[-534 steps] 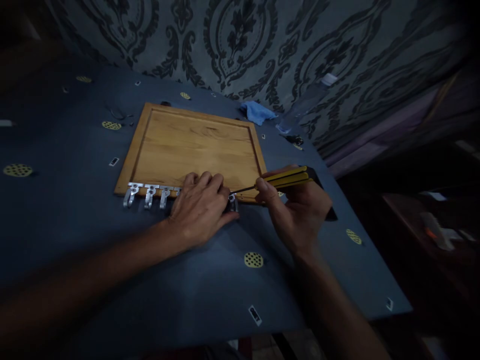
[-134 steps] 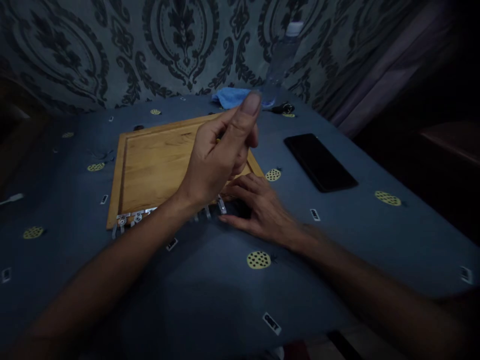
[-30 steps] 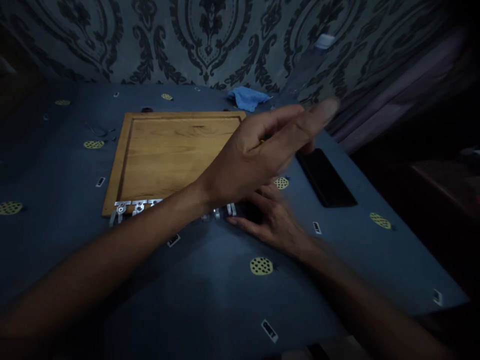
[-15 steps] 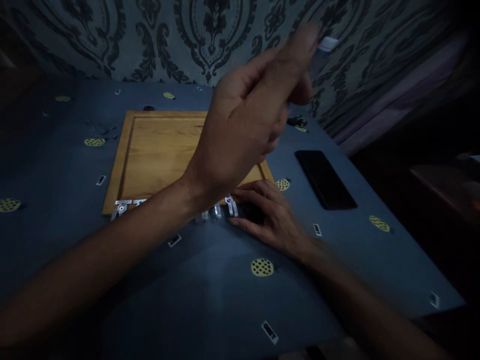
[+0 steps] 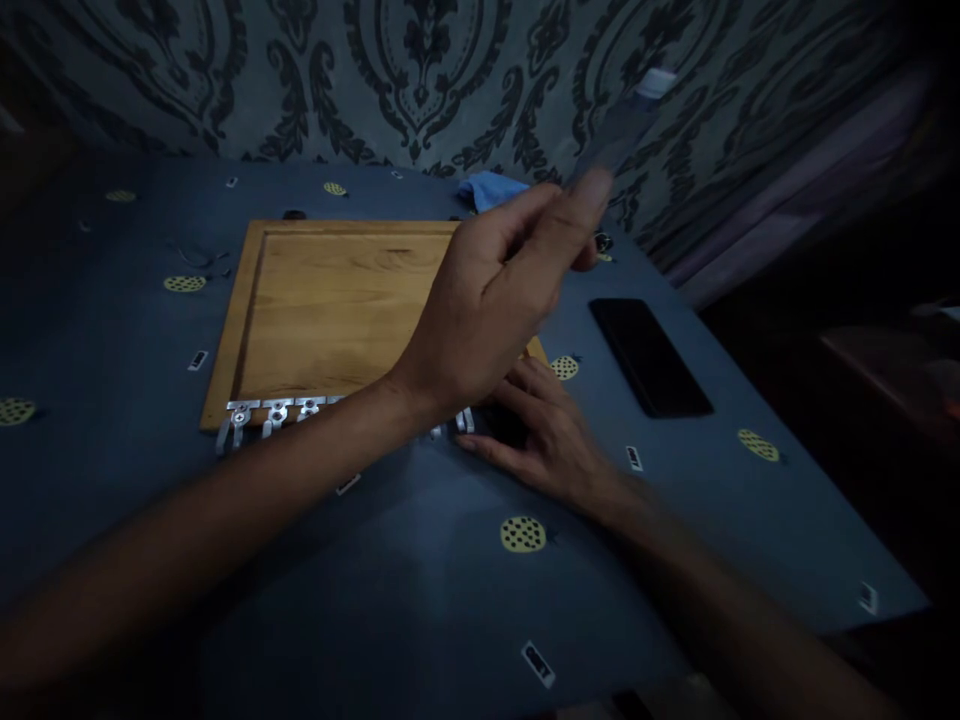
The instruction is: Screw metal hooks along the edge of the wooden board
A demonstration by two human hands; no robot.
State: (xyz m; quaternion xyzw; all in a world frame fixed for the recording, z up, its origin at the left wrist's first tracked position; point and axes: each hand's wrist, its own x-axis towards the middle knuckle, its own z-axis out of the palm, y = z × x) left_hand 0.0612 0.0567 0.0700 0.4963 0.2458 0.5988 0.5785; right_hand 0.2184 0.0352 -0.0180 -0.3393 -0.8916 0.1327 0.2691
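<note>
My left hand [image 5: 495, 295] is raised over the right part of a wooden board [image 5: 337, 310], its fingers closed around a translucent, narrow cylinder with a white end [image 5: 619, 125]. The cylinder tilts up to the right and is blurred; its lower part is hidden in the hand. Along the board's front edge runs a row of metal hooks [image 5: 276, 412] fixed with screws, partly covered by my left forearm. My right hand [image 5: 547, 435] rests at the board's front right corner, thumb and fingers bent around the end of the row, beside the last hook [image 5: 465, 420]. Something dark lies under its palm.
A black phone [image 5: 651, 358] lies on the table to the right. Behind the board is a blue cloth [image 5: 491, 190], and a small dark item [image 5: 603, 242] sits at the back right. Patterned wallpaper [image 5: 420, 80] rises behind the blue tablecloth [image 5: 360, 600].
My left hand has come down with the translucent cylinder, uncovering the blue cloth and more hooks on the left. My right hand stays at the board's corner.
</note>
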